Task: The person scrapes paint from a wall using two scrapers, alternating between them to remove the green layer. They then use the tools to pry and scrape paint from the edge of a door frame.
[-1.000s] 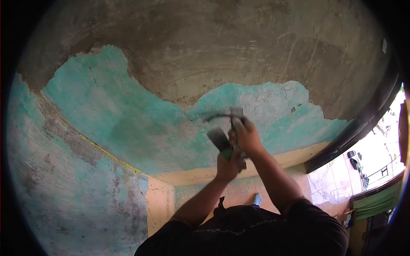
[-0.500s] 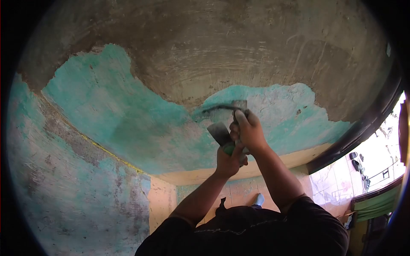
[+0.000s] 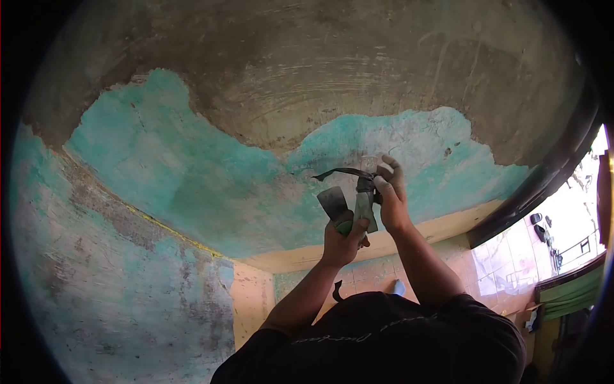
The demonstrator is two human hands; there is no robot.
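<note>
My left hand [image 3: 340, 246] is closed around two tools at once. One is a scraper [image 3: 332, 202] with a flat dark blade and a bit of green at its handle, tilted up to the left. The other stands more upright, with a pale grey handle [image 3: 364, 212] and a flat metal end [image 3: 369, 162] partly hidden by fingers. A black strip [image 3: 345, 171] is wrapped round this second tool, its loose end sticking out to the left. At the wrapped part my right hand [image 3: 393, 195] has its thumb and curled fingers on the strip.
In front stands a wall with peeling turquoise paint [image 3: 224, 173] below bare grey plaster [image 3: 288, 70]. A side wall [image 3: 128, 275] meets it at left. At right are a dark frame [image 3: 537, 198], a bright opening with footwear [image 3: 540, 230] and a green cloth [image 3: 569, 297].
My right hand has moved slightly right and down, its fingers loosening from a tight grip, so the wrapped strip and pale handle show more. My left hand keeps hold of both tools.
</note>
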